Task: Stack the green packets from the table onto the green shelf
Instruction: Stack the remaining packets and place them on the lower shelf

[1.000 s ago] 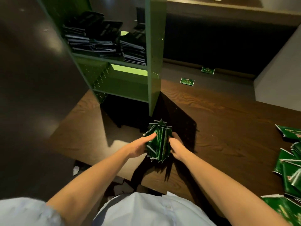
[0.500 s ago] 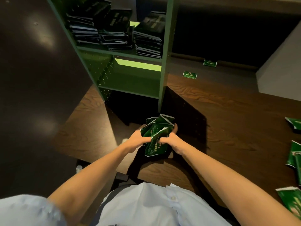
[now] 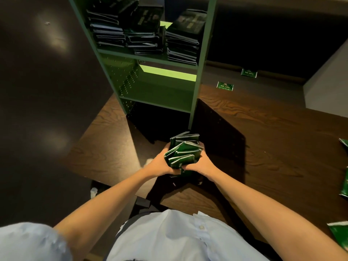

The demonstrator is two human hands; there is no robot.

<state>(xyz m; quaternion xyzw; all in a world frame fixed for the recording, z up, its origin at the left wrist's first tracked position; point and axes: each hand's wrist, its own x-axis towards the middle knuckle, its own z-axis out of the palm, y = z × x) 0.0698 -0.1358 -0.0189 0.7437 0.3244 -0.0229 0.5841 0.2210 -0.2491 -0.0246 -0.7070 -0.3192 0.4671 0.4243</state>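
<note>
While a bundle of green packets [image 3: 183,152] is clamped from both sides, left hand [image 3: 160,163] and right hand [image 3: 202,163] are closed on it, above the table [image 3: 263,147] just in front of the green shelf [image 3: 199,72]. Fingertips are hidden behind the bundle. Dark stacks [image 3: 146,32] fill the upper tier; loose packets [image 3: 225,86] lie right of the shelf.

The person is wearing a pale blue button-up shirt [image 3: 169,238], filling the bottom centre of the frame, with a small white button showing on its placket. A short sleeve [image 3: 32,242] is bunching at lower left. Both forearms are showing bare, with nothing worn on the wrists.
</note>
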